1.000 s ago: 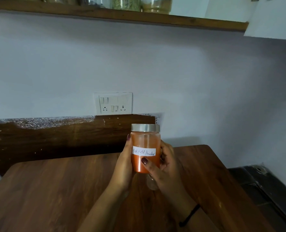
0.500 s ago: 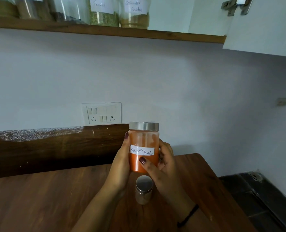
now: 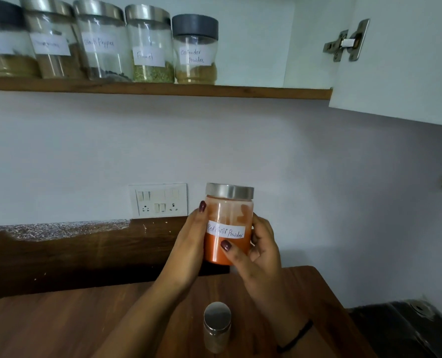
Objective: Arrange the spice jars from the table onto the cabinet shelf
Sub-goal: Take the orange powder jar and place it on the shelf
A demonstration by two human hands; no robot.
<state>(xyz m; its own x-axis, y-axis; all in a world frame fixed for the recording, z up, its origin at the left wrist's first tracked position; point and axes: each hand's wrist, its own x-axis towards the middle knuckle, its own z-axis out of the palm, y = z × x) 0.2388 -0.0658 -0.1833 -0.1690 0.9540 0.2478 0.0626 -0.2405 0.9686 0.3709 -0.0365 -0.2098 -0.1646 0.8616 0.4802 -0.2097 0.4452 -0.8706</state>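
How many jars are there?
7. On the shelf: a cropped jar, an unreadable jar, Black Pepper, Fennel, Coriander Powder. Red Chilli Powder between left hand and right hand; a small jar on the table. More may hide leftward.

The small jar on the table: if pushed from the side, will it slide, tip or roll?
The small jar stands taller than wide, so a high push may tip it. Its round body would probably roll afterwards. The table looks smooth, so a low push likely slides it.
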